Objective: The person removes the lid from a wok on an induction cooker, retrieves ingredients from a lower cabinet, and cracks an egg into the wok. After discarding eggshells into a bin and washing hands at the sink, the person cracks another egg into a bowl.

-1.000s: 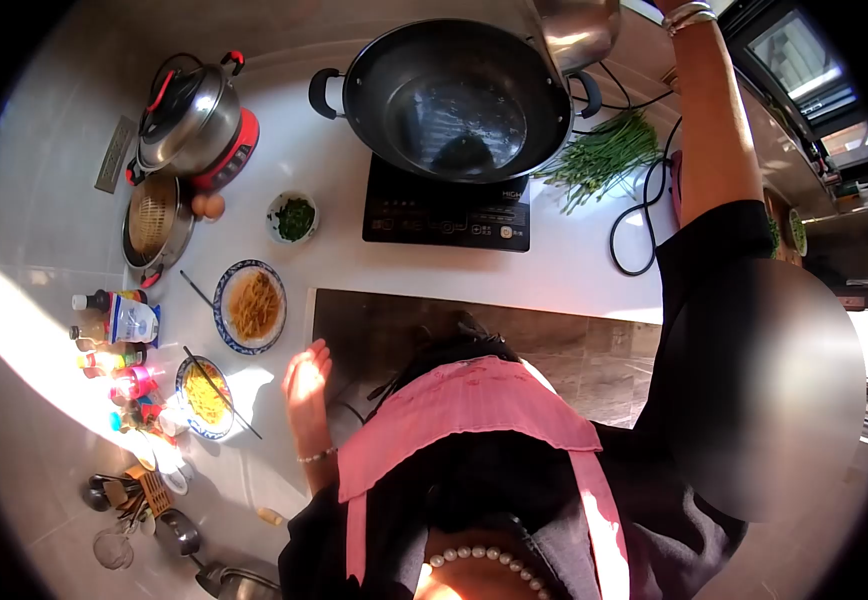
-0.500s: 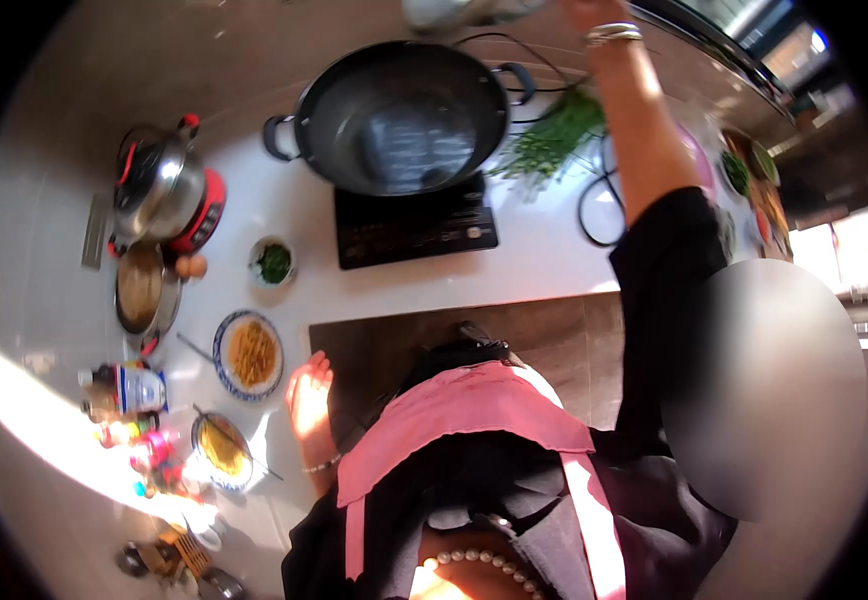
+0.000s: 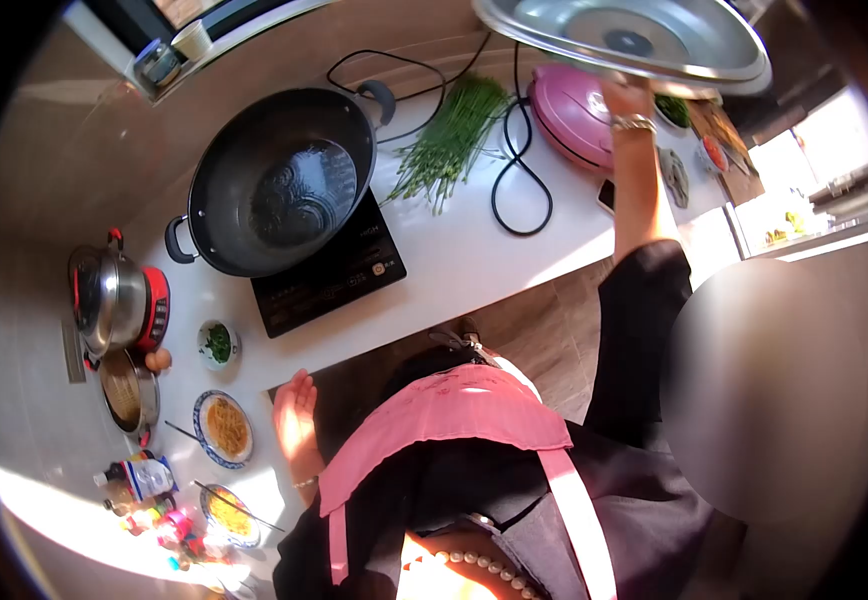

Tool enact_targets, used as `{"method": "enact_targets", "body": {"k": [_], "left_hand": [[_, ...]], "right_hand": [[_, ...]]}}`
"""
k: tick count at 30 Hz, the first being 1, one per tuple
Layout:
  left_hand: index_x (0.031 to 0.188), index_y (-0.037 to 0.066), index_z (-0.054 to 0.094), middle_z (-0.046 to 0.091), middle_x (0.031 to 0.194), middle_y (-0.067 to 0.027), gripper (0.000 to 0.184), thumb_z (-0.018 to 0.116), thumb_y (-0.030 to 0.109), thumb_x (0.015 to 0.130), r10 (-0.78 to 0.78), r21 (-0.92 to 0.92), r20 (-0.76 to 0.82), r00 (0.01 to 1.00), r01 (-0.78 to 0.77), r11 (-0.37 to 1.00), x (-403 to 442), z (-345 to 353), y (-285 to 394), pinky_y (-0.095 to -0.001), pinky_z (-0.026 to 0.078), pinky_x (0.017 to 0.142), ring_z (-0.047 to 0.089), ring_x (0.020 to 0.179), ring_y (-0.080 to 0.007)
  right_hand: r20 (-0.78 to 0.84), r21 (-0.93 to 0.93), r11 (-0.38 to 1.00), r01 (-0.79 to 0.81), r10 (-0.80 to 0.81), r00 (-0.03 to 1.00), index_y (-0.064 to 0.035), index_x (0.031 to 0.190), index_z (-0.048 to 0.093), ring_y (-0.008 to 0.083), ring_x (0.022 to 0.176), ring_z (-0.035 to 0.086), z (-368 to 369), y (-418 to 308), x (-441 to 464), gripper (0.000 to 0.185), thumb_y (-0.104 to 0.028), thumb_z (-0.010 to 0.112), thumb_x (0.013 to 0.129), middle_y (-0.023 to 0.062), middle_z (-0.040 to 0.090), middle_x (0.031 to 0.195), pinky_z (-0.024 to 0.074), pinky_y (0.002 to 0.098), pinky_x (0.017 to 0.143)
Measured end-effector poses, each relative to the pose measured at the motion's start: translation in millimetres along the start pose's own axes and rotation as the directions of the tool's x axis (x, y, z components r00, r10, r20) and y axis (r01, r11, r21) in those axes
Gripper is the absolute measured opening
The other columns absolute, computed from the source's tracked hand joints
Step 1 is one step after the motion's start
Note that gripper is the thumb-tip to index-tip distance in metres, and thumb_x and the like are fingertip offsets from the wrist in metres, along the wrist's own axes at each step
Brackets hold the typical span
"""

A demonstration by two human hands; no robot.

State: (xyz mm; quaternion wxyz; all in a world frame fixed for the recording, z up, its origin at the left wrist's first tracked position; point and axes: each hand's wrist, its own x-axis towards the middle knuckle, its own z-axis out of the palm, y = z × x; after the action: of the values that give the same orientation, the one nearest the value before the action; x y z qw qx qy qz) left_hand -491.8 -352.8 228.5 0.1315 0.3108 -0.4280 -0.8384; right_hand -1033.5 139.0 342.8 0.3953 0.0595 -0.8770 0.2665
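My right hand (image 3: 630,98) is raised at the upper right, gripping a wide round silver metal lid (image 3: 699,40) from beneath. Most of its fingers are hidden by the lid. The lid's hollow inner side faces me. My left hand (image 3: 296,408) hangs at the counter's edge, fingers stretched out and holding nothing. Nearest to it are a blue-rimmed plate of shredded food (image 3: 226,428) and a small bowl of chopped greens (image 3: 218,343). A dark two-handled wok (image 3: 219,190) stands uncovered on a black induction cooker (image 3: 334,280), with rippling liquid inside.
Green stalks (image 3: 454,140), a black cable (image 3: 522,232) and a pink appliance (image 3: 569,110) lie right of the wok. At left stand a red-based steel pot (image 3: 119,300), a steel pan (image 3: 144,395), eggs (image 3: 158,360), bottles (image 3: 144,478) and a second plate (image 3: 232,515).
My right hand has brought the lid further into view at the upper right. My view has turned, so the wok appears lower and further left. Ripples now show in its liquid.
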Motion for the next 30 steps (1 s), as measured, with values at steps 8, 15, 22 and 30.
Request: {"method": "enact_targets", "body": {"k": [8,15,22,30], "left_hand": [[0.099,-0.001,0.055,0.058,0.107,-0.0155,0.019,0.046,0.013,0.089,0.026,0.086,0.034,0.999,-0.029,0.996,-9,108,-4,-0.0295,0.045,0.086,0.057,0.097,-0.0195],[0.106,-0.002,0.052,0.056,0.110,-0.0154,0.024,0.043,0.011,0.089,0.109,0.027,0.060,0.992,-0.111,0.993,-19,135,13,-0.0345,0.045,0.087,0.055,0.101,-0.0220],[0.128,0.007,0.035,0.051,0.116,-0.0201,0.046,0.044,0.034,0.091,0.380,-0.384,0.011,0.925,-0.347,0.856,-70,137,37,-0.0423,0.044,0.088,0.053,0.104,-0.0286],[0.131,0.009,0.032,0.045,0.127,-0.0114,0.074,0.015,0.065,0.085,0.525,-0.212,-0.550,0.650,-0.716,0.665,-198,81,-18,-0.0490,0.039,0.093,0.047,0.114,-0.0266]], "right_hand": [[0.295,-0.404,0.719,0.565,-0.482,0.825,-0.0151,0.111,0.059,0.0245,0.085,0.062,-22,107,-12,0.035,-0.021,0.059,0.076,0.0101,0.063,0.099,0.0489,0.0395,0.073],[0.225,0.240,0.911,0.334,-0.387,0.894,-0.0115,0.108,0.058,0.0219,0.082,0.061,67,-67,-35,0.031,-0.021,0.058,0.078,0.0094,0.063,0.096,0.0489,0.0362,0.071],[0.627,0.779,0.465,-0.421,-0.602,0.495,-0.0079,0.106,0.057,0.0192,0.079,0.060,95,-304,-188,0.028,-0.021,0.057,0.080,0.0086,0.062,0.094,0.0489,0.0329,0.069],[0.411,0.014,0.468,-0.884,-0.808,-0.421,-0.0037,0.103,0.056,0.0162,0.076,0.059,8,-456,-377,0.026,-0.021,0.056,0.083,0.0077,0.062,0.091,0.0488,0.0291,0.066]]}}
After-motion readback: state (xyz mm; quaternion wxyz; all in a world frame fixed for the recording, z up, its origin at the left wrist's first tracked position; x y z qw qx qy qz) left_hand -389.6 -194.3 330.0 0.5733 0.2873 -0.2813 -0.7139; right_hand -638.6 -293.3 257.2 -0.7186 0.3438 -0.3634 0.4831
